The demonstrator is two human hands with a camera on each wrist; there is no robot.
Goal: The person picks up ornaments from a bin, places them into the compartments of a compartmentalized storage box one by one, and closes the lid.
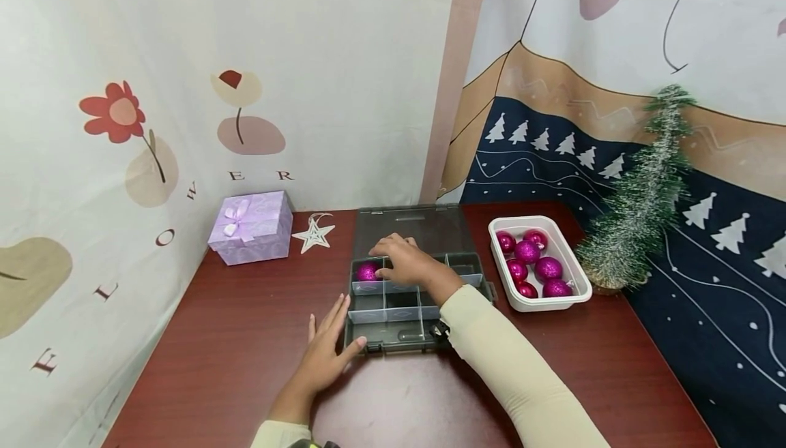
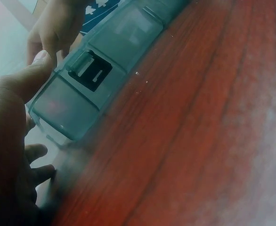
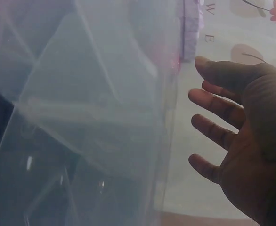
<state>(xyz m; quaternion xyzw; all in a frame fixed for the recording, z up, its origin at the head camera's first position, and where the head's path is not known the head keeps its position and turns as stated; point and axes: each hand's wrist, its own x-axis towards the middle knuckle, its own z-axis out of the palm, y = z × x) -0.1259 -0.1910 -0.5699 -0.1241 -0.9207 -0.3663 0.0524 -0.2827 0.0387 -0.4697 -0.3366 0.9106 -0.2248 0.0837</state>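
Observation:
A dark translucent compartment box [image 1: 402, 332] lies on the table with its lid [image 1: 411, 226] folded back. One glittery magenta Christmas ball [image 1: 367, 271] sits in its back left compartment. My right hand [image 1: 402, 260] hovers over the back row, right of that ball. In the right wrist view, the fingers [image 3: 218, 104] of this hand are spread, holding nothing. My left hand [image 1: 327, 351] steadies the box's front left corner, its fingers straight along the left side. The left thumb [image 2: 34, 70] touches the box near a front latch [image 2: 92, 70] in the left wrist view.
To the right, a white tray [image 1: 580, 294] holds several magenta balls [image 1: 548, 269]. Behind it stands a small frosted Christmas tree [image 1: 638, 209]. A lilac gift box [image 1: 252, 230] and a white star ornament [image 1: 314, 234] are at the back left. Printed curtains [image 1: 344, 80] border the table.

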